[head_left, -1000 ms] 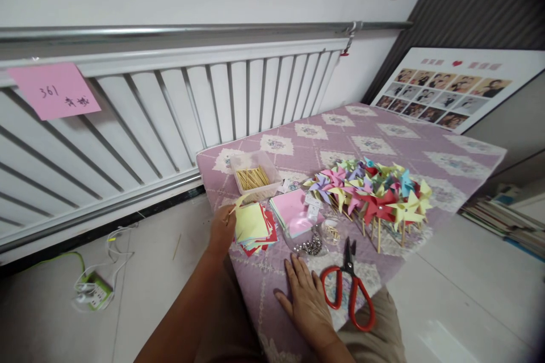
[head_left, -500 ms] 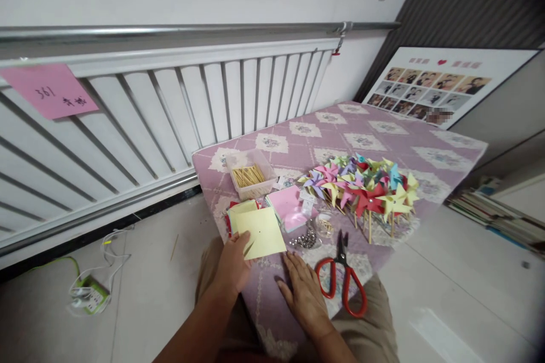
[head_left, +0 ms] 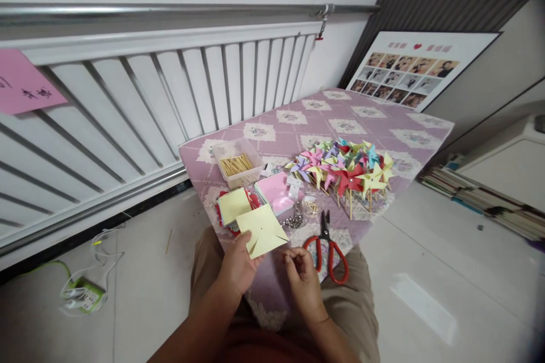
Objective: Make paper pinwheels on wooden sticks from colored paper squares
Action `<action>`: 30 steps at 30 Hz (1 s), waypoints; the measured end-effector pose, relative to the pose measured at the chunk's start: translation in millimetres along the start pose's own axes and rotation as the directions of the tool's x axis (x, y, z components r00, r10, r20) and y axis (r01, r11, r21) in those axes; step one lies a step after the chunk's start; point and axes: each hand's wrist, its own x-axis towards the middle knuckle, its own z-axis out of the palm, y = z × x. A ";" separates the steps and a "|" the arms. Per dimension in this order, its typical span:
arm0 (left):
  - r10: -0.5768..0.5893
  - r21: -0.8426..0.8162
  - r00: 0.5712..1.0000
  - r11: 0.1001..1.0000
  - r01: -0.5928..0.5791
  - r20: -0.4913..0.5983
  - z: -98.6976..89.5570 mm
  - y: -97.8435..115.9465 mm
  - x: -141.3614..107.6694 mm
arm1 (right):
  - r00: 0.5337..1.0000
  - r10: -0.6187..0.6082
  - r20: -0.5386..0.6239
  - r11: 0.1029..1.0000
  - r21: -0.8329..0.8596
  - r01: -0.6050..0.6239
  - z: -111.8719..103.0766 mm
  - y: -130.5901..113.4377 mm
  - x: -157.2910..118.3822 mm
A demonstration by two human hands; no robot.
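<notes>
A yellow paper square (head_left: 264,228) with slits at its corners and a small hole in the middle is pinched by my left hand (head_left: 242,264). My right hand (head_left: 303,278) is just right of the sheet, its thumb and fingertips together; whether something small is between them cannot be made out. Beyond the sheet lies a stack of yellow and red paper (head_left: 234,205). Pink paper (head_left: 275,190) is to its right, near silvery metal bits (head_left: 294,219) and a small round container (head_left: 310,205). Red-handled scissors (head_left: 327,249) lie beside my right hand.
A clear box of sticks (head_left: 238,164) stands on the patterned tablecloth (head_left: 293,117). Several colourful paper pinwheels (head_left: 349,173) cover the table's right part. Behind is a white radiator (head_left: 191,88). A green power strip (head_left: 89,296) lies on the floor at left.
My right hand has lifted off the cloth and its fingers have closed together. The yellow square, in my left hand, has come away from the stack. The view has shifted.
</notes>
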 end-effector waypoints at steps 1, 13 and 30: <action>0.005 -0.031 1.000 1.000 -0.005 -0.007 0.7 -0.8 -0.4 | 1.000 0.005 -0.005 1.000 0.010 -0.005 -1.0 -3.8 -0.6; -0.085 0.303 0.989 0.952 0.045 0.119 0.9 12.4 -11.2 | 0.925 0.362 0.117 0.842 0.385 -0.378 -31.7 -50.5 28.2; -0.161 0.227 0.936 0.970 0.091 0.312 -14.5 -21.6 -9.8 | 0.869 0.472 0.147 0.636 0.626 -0.452 -15.1 -66.7 29.0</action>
